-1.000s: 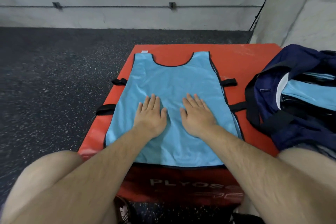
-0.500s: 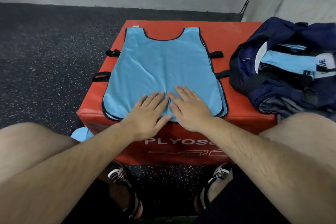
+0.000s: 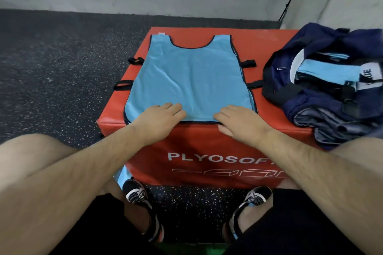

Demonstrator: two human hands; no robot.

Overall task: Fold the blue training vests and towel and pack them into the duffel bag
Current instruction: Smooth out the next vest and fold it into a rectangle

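Resting flat, both hands are lying open on the hem of the blue vest (image 3: pixel 190 80), left hand (image 3: pixel 159 120) & right hand (image 3: pixel 240 124), gripping nothing. Vest is lying spread on the red box (image 3: pixel 207 151), duffel bag (image 3: pixel 323 80) just beside. Risk: thin fabric is likely sliding off the near edge, or 2 layers are shifting apart when lifted.

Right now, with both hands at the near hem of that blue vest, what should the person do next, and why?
Probably pinch the hem and fold it away toward the neckline. The light blue training vest lies flat on the red plyo box, left hand and right hand already rest at its near edge, and the open duffel bag waits beside it.
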